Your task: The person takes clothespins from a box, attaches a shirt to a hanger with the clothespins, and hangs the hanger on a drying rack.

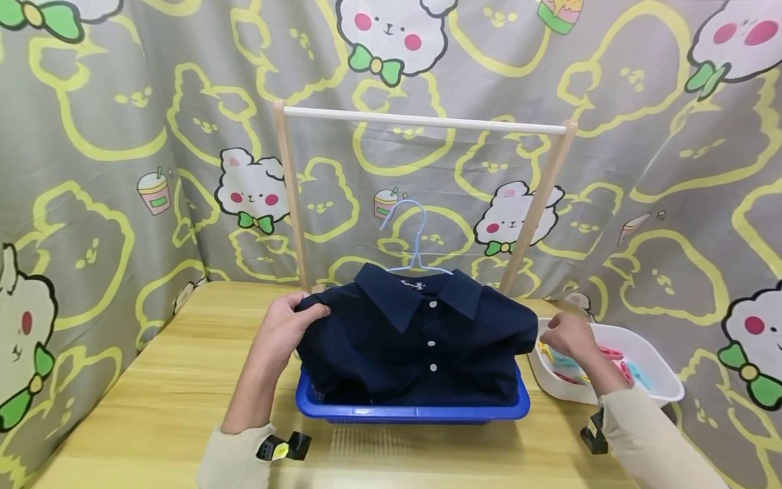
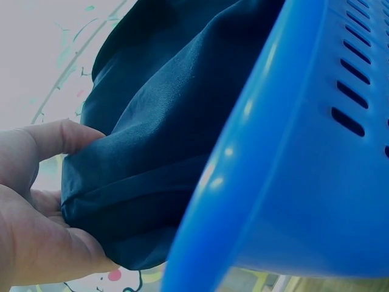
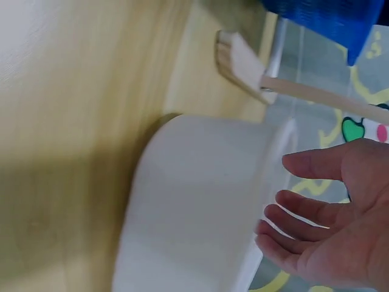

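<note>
A navy collared shirt with white buttons lies bunched in a blue basket. From its neck rises the hook of a pale blue hanger. My left hand pinches the shirt's shoulder at the left, thumb on top; in the left wrist view the dark cloth runs between thumb and fingers beside the basket's rim. Over the near left rim of a white tub is my right hand, its fingers loosely bent and holding nothing in the right wrist view. Coloured clothespins lie inside the tub.
Behind the basket stands a rack with a white rod and wooden posts. One rack foot is near the tub. A patterned curtain surrounds the wooden table.
</note>
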`<state>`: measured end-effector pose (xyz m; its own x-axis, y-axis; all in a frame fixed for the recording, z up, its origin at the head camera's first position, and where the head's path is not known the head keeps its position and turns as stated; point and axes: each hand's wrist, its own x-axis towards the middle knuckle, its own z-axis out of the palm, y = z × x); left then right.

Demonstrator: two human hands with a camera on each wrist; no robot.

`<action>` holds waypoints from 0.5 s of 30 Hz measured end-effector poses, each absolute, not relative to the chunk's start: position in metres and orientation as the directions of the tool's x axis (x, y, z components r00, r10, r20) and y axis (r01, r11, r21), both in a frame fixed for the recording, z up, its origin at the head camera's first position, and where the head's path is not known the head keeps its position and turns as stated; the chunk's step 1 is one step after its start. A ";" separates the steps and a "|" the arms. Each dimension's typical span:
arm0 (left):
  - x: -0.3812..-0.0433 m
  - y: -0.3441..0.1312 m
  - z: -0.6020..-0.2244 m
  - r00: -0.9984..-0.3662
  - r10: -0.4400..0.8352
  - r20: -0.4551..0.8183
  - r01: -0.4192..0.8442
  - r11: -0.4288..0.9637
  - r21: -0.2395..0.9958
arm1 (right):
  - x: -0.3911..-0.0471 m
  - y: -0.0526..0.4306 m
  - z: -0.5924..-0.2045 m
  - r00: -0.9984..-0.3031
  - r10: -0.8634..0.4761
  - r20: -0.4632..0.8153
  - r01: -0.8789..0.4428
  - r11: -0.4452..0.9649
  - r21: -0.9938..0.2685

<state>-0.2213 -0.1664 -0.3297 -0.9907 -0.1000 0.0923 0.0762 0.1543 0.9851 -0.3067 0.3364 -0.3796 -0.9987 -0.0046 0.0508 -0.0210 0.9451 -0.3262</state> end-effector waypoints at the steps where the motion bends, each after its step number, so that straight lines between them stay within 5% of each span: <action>1: -0.221 -0.166 -0.330 -0.991 -0.097 0.091 0.076 0.155 0.985 | -0.307 0.338 -0.382 -0.999 0.000 0.039 -0.013 0.945 -0.328; 15: -0.221 -0.166 -0.329 -0.992 -0.093 0.088 0.072 0.166 0.984 | -0.303 0.348 -0.402 -0.998 -0.006 -0.065 0.013 0.959 -0.282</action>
